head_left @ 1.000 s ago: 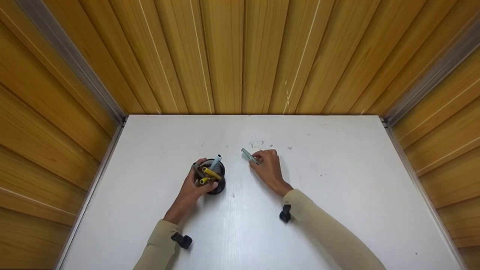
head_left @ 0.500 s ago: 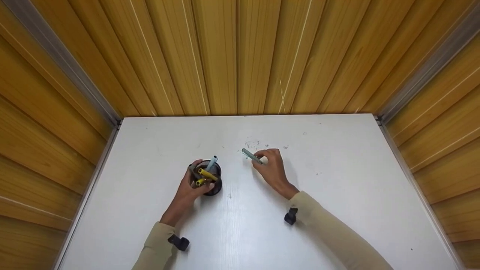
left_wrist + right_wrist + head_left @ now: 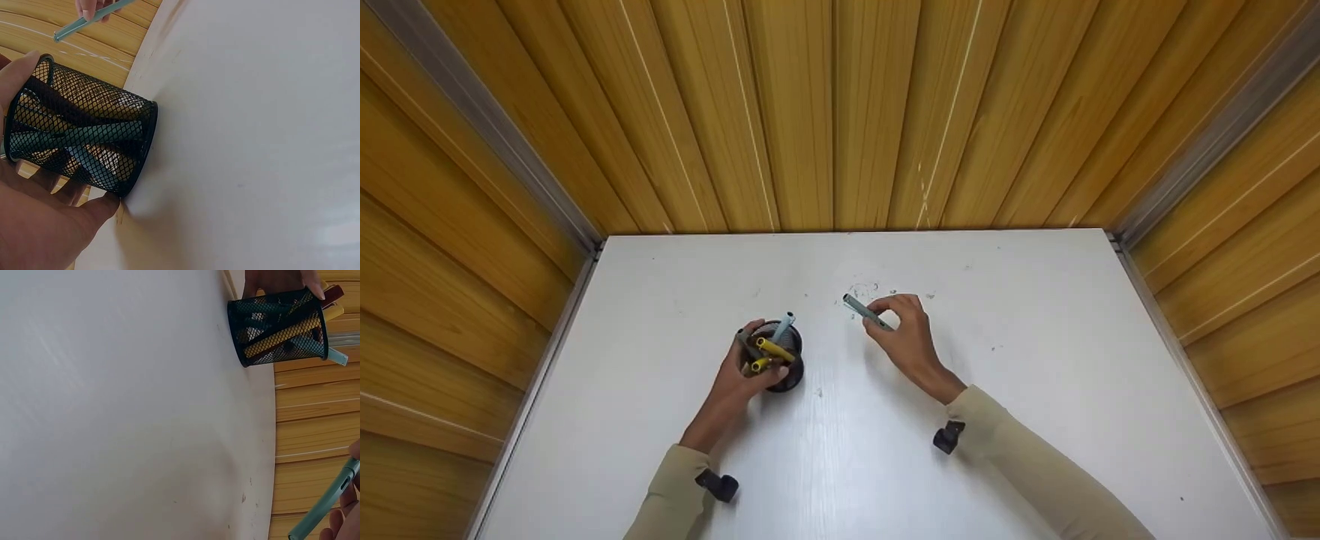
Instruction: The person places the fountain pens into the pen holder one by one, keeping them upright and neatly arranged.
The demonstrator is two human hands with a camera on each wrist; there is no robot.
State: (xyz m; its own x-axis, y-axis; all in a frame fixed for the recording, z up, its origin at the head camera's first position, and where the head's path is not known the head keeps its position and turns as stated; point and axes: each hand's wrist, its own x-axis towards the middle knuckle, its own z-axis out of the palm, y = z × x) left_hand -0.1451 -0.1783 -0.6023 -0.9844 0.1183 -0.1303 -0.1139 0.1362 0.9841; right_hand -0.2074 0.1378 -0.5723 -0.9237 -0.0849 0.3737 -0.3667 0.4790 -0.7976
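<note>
My left hand [image 3: 739, 379] grips a black mesh pen holder [image 3: 790, 381], thumb at the near side and fingers around the left. Inside lean several pens, among them a yellow pen [image 3: 776, 349], a light blue pen [image 3: 784, 327] and, in the right wrist view, a dark red pen [image 3: 333, 296]. To the right, my right hand [image 3: 911, 337] pinches a grey-green pen [image 3: 856, 305] between thumb and fingers, its free end pointing up and left. The right wrist view shows a slot in the side of this pen. A gap separates it from the holder.
Both hands are over a white table [image 3: 840, 465] with small dark marks [image 3: 874, 288] behind the right hand. Wood-patterned panels [image 3: 840, 112] stand along the back and both sides. A small black camera [image 3: 949, 436] is strapped to each sleeve.
My right hand, still pinching the grey-green pen, has shifted a little to the right and looks slightly higher off the table. The left hand keeps its grip on the pen holder.
</note>
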